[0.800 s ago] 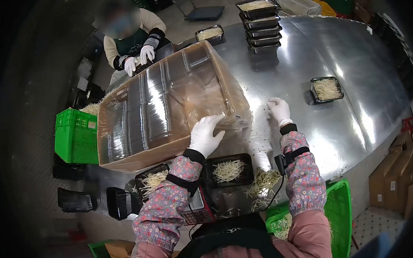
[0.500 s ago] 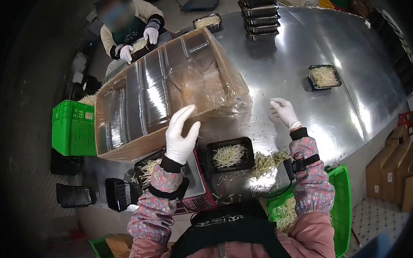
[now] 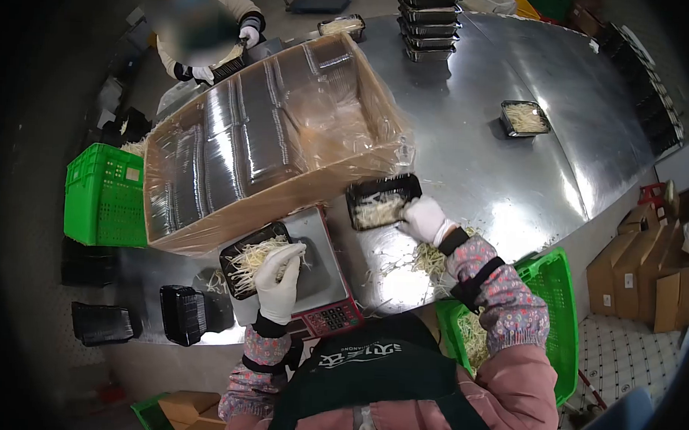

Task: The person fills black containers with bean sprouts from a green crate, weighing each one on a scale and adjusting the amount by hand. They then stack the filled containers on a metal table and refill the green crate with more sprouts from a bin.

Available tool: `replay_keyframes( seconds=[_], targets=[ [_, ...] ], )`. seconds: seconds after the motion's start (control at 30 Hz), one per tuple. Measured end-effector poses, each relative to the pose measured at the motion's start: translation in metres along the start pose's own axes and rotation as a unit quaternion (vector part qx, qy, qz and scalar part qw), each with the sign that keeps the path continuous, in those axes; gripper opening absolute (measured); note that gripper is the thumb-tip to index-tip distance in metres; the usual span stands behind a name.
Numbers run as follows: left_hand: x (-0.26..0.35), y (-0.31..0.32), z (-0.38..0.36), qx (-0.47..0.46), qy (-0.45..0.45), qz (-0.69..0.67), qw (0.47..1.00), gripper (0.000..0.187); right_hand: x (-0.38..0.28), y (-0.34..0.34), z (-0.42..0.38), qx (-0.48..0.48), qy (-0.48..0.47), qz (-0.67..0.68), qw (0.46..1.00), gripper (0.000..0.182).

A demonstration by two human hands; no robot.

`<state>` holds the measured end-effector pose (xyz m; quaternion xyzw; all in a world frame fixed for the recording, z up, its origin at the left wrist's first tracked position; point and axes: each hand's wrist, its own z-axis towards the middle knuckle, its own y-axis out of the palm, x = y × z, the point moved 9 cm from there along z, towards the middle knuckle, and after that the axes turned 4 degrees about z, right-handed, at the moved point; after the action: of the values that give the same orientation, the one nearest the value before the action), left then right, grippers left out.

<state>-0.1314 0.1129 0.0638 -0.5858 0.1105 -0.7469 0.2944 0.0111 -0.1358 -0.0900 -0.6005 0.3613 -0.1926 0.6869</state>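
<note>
My left hand (image 3: pixel 278 280), in a white glove, is over a black plastic tray heaped with bean sprouts (image 3: pixel 251 266). Its fingers are curled together at the right side of the heap, with sprouts at the fingertips. That tray rests on the metal plate of a red scale (image 3: pixel 328 319). In my right hand (image 3: pixel 427 220), also gloved, is the near right corner of a second black tray (image 3: pixel 364 213), closed in the fingers. Bean sprouts lie inside this tray, slightly blurred. The fingertips at the tray's rim are partly hidden.
A large lined carton (image 3: pixel 205 236) of stacked black trays stands ahead. Filled trays (image 3: pixel 429 30) are stacked at the back, with another (image 3: pixel 525 119) to the right. Loose sprouts (image 3: pixel 428 261) lie near a green crate (image 3: pixel 560 301). A co-worker (image 3: pixel 238 10) holds a tray.
My left hand has come down and back to the sprouts on the scale, its fingers closing. My right hand has moved to the second tray and gripped it; that tray has shifted forward.
</note>
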Motion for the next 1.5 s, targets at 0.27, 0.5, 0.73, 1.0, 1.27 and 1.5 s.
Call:
replay_keyframes(
  seconds=[0.27, 0.5, 0.73, 1.0, 1.27, 1.5],
  targets=[
    [-0.017, 0.001, -0.023, -0.001, -0.016, -0.021, 1.000, 0.026, -0.007, -0.086, -0.032, 0.182, 0.029, 0.041, 0.982, 0.031],
    [-0.021, 0.009, -0.068, -0.096, 0.103, 0.063, 0.988, 0.023, -0.131, 0.048, -0.057, 0.039, -0.091, 0.182, 0.978, 0.045],
    [0.005, -0.008, -0.073, -0.038, 0.224, 0.128, 0.965, 0.032, -0.048, 0.044, -0.083, 0.024, 0.009, -0.026, 0.999, 0.015],
    [-0.098, -0.087, -0.080, 0.040, 0.081, 0.318, 0.944, 0.019, -0.131, -0.033, -0.011, 0.196, 0.032, 0.212, 0.957, 0.031],
    [-0.098, -0.105, -0.099, 0.011, 0.072, 0.288, 0.955, 0.018, -0.194, 0.015, 0.039, 0.225, -0.021, 0.094, 0.970, 0.024],
    [-0.089, -0.090, -0.098, -0.039, 0.109, 0.246, 0.962, 0.026, -0.040, -0.015, -0.010, 0.222, 0.123, 0.031, 0.967, 0.017]
  ],
)
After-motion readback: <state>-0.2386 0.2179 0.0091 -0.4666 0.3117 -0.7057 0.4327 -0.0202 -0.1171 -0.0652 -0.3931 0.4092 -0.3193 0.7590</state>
